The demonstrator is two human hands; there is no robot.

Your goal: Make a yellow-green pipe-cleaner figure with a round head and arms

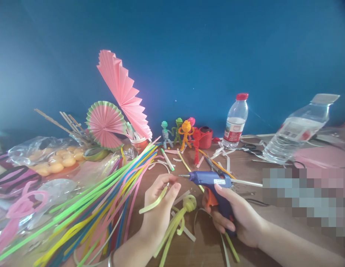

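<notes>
My right hand grips a blue hot glue gun with an orange trigger, its metal nozzle pointing left and a glue stick out of its rear. The nozzle tip is close to the fingertips of my left hand. Pinched in that hand is a short pale yellow-green pipe cleaner. Between my hands, a yellow-green pipe cleaner figure with a coiled round head lies on the table. Its long loose strands run toward me, partly hidden behind my left wrist.
A large bundle of coloured pipe cleaners spreads over the left side. Finished pipe cleaner figures stand at the back beside red tape. Water bottles are at the right rear, scissors behind the glue gun. Pink paper fans rise back left.
</notes>
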